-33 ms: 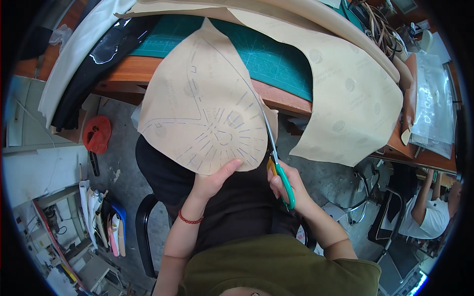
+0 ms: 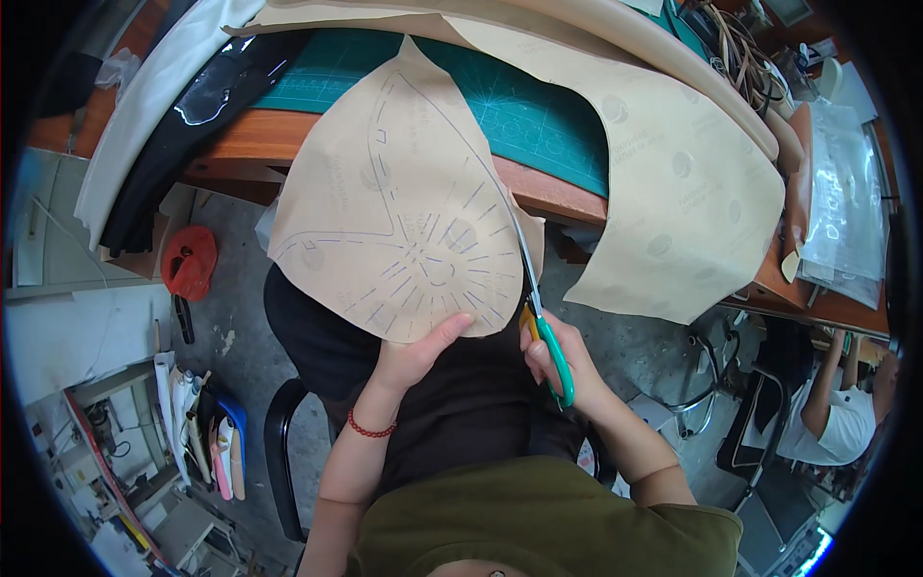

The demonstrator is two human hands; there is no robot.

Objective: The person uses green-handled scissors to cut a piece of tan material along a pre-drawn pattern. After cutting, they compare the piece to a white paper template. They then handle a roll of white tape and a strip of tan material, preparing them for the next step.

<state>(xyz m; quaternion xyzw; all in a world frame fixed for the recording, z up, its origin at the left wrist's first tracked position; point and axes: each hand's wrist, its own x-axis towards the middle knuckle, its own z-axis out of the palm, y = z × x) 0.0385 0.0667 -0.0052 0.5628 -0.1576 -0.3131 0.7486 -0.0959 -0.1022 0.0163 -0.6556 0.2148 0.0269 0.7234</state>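
Note:
Over my lap hangs a tan, leather-like sheet (image 2: 351, 192) with a pointed top and rounded bottom, marked in blue with curved lines and a ring of short dashes. My left hand (image 2: 418, 351) pinches its lower edge, thumb on top and fingers hidden beneath. Scissors (image 2: 554, 358) with green and orange handles are in my right hand (image 2: 567, 361), fingers through the loops. Their long blades point up along the sheet's right edge, beside the blue outline. A strip of the tan material shows just right of the blades, partly hidden.
A large tan sheet (image 2: 687, 192) with a curved cut-out drapes over the table's front edge. Under it lies a green cutting mat (image 2: 538, 125). Black glossy material (image 2: 216, 96) hangs at the left, above a red bag (image 2: 189, 262). Another person (image 2: 841, 423) sits at the right.
The marked sheet has shifted very slightly to the right in my left hand. Both hands and the scissors stay in nearly the same place.

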